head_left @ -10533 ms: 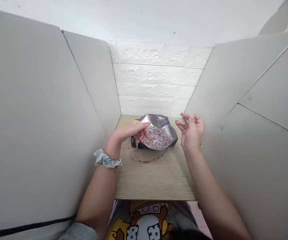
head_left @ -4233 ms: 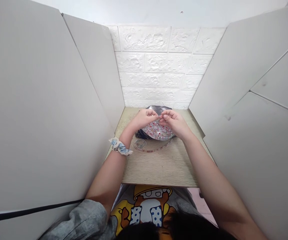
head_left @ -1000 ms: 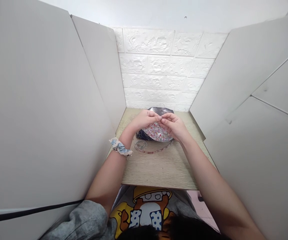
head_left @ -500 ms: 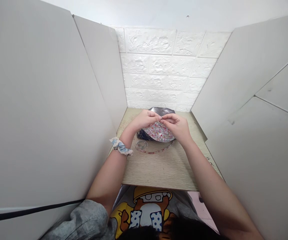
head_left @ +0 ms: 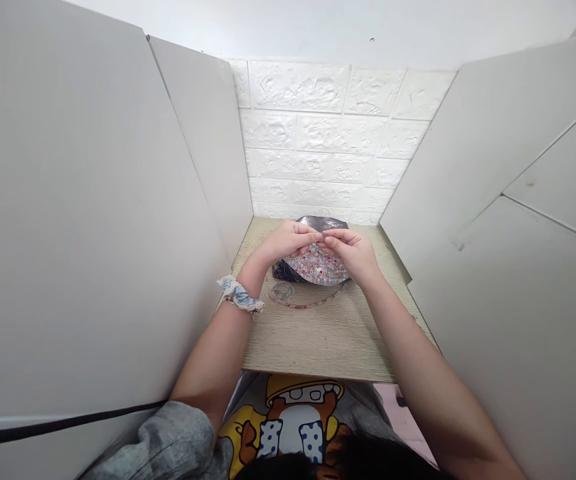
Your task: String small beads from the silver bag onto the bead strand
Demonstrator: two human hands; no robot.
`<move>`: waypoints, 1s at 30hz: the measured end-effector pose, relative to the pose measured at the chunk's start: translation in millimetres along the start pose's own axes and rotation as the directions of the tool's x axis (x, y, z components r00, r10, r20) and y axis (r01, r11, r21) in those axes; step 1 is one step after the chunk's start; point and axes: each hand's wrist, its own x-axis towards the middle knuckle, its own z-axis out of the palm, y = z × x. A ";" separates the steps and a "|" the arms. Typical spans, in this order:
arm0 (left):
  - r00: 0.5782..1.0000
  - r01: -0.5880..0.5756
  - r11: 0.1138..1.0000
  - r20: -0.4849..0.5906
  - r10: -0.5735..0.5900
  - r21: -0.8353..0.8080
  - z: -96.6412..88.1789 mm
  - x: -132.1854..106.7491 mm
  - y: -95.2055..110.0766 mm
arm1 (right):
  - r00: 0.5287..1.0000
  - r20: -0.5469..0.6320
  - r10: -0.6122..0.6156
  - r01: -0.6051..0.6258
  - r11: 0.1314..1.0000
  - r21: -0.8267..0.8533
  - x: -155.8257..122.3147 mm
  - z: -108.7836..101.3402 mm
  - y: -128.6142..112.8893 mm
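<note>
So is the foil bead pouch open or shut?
Open: the foil bead pouch shows its silvery inside, with pink, white and red beads in plain view.

The bag (head_left: pixel 321 222), dark outside and silvery inside, sits just off the view's centre toward 3 o'clock, gaping wide over a heap of tiny pink, white and red beads (head_left: pixel 318 265). A thin beaded strand (head_left: pixel 308 307) lies outside it in a slack curve, from the bag's 5 o'clock through 6 to a pale, loose coil (head_left: pixel 282 291) at 7.
</note>
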 end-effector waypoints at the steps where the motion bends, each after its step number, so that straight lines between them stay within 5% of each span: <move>1: 1.000 0.001 1.000 -0.001 -0.001 0.002 0.0 0.1 0.1 | 1.000 0.001 0.008 -0.008 1.000 0.013 0.2 0.0 0.3; 30: 1.000 -0.001 0.999 -0.007 0.001 0.039 0.8 -0.8 1.3 | 0.997 0.081 0.015 -0.016 1.000 0.019 2.5 -2.1 5.9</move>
